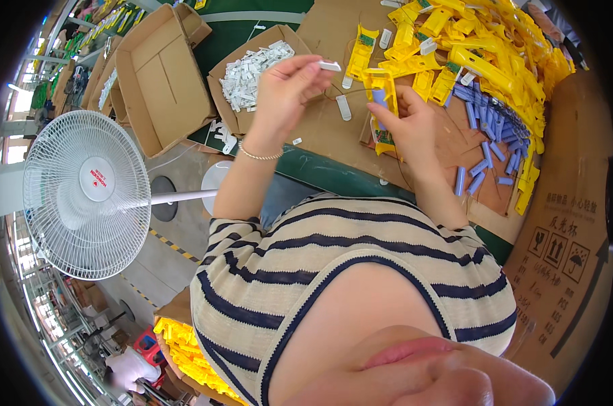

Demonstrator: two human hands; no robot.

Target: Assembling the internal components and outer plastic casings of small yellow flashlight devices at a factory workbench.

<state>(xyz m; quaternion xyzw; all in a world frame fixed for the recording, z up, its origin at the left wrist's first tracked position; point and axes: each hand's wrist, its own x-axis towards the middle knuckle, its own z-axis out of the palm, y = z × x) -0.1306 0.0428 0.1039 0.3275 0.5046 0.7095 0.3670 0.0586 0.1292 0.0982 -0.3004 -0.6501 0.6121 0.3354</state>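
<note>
Yellow housing (381,79), one: gripped in right hand (413,125), long axis pointing away from the body. White piece (331,66), one: pinched by left hand (287,93), left of housing, pointing rightward. Hands apart.

Wearer's two hands (286,91), one bracelet (260,156), one fan (90,193) show.

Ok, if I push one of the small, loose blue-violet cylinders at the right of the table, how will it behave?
The cylinders would probably roll sideways, being round and lying on their sides on the flat brown board. Nudging the heaped ones may shift neighbours, since many touch. They look stiff: their sides appear straight.
</note>
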